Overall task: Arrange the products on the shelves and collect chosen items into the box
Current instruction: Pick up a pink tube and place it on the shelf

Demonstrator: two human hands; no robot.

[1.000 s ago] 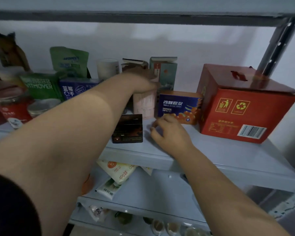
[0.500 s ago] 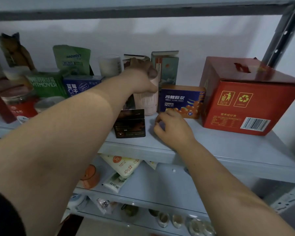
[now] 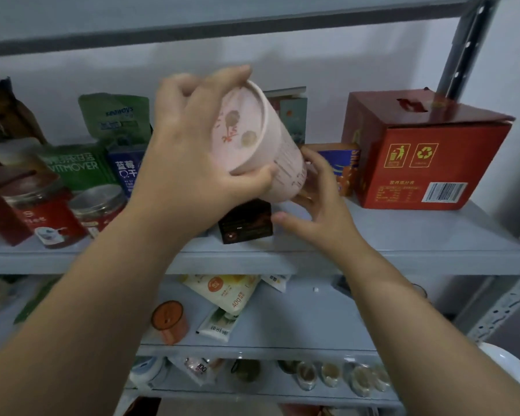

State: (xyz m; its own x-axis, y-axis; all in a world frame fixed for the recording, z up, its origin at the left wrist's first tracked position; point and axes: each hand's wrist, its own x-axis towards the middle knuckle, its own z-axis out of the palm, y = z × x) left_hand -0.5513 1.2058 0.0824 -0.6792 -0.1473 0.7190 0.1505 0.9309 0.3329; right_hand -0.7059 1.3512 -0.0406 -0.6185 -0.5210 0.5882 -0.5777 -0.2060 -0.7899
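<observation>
in front of the shelf [image 3: 373, 259], the left hand [image 3: 192, 151] holds a pink canister [image 3: 252, 136] up off the boards, tilted so its lid faces the camera. its fingers [image 3: 228, 76] curl over the top rim and the thumb clamps the lower side. the right hand [image 3: 321, 211] is spread wide at the canister's far end, fingers relaxed and reaching under its base, gripping nothing; whether they touch the base is hard to tell. just below the canister a black box [image 3: 246, 223] stands near the shelf's front edge. further back, a blue and orange box [image 3: 342, 166] sits just beside a red carton [image 3: 418, 154] on the right, and red-labelled jars [image 3: 39, 211] stand on the left. against the wall are a teal box [image 3: 291, 112] and a green pouch [image 3: 114, 115].
</observation>
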